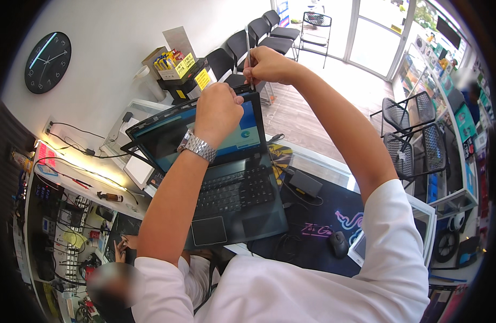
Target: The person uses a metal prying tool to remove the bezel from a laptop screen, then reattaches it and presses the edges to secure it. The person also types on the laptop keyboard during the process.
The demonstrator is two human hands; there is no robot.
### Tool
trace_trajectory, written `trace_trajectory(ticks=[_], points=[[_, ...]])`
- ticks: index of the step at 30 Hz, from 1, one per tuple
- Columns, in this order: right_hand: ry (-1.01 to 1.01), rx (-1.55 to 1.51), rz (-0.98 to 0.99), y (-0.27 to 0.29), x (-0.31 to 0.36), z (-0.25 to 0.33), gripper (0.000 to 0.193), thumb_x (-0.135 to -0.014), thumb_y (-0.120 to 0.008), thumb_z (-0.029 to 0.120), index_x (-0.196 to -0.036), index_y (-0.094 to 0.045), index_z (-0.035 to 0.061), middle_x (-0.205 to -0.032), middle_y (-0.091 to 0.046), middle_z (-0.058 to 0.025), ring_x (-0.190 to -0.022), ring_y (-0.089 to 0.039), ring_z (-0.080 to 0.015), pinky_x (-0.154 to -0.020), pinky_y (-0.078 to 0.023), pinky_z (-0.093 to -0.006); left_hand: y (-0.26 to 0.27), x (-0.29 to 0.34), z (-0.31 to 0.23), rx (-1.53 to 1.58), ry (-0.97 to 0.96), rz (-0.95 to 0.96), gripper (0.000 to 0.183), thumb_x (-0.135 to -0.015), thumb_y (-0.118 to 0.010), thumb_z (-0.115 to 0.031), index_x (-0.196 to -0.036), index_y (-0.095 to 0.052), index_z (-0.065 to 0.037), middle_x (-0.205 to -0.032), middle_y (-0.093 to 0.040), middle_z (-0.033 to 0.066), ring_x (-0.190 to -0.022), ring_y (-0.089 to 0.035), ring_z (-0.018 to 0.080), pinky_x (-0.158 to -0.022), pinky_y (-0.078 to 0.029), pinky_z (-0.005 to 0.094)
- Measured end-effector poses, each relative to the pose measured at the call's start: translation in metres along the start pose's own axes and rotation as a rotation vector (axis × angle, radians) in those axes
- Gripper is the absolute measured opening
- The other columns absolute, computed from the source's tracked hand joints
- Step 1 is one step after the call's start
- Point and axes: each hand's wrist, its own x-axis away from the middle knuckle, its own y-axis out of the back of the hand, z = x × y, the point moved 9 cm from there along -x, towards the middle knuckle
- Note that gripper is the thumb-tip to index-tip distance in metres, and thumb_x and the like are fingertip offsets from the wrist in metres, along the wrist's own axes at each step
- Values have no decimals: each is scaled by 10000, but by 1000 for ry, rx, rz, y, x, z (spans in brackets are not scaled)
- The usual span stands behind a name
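A black laptop (242, 188) stands opened on the counter, its screen (249, 126) lit with a blue picture. Along the top of the lid, the black screen frame (164, 114) looks partly lifted away from the panel. My left hand (218, 110), with a metal watch (198, 146) at its wrist, is closed at the lid's top edge, apparently gripping that frame; its fingertips are mostly hidden. Pinched upright in my right hand (269, 64) is a slim silver rod-shaped tool (248, 40). Its lower end meets the lid's top right corner.
Under the laptop lies a dark desk mat (312, 215) with a black mouse (338, 245) and a power adapter (306, 183). Boxes of small packets (172, 62) stand beyond the lid. Another person's hand (121, 247) works at the lower left. Black chairs (415, 116) stand on the floor.
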Motion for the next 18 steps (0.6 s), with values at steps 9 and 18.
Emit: trace_trajectory(ticks=[9,18], points=[[-58,-478,-151,19,26,-8,209,-1072,-626,163,-1083,-626,-46,-953,-719,-134,-933,-780,-265,-875,-648,-391,14,30,-12,57,-114,-58,190,-865,-847,-107,-853,-711,25,-910,-698,185,-881,-697,382,-818,-545,483],[-227,-377,-534,-8,143,-42,180,-975,-683,134,-1108,-741,27,-961,-713,-39,-875,-618,-113,-765,-436,-266,23,111,-34,81,-224,-174,160,-860,-848,-91,-889,-712,-12,-898,-654,110,-876,-652,329,-822,-514,440]])
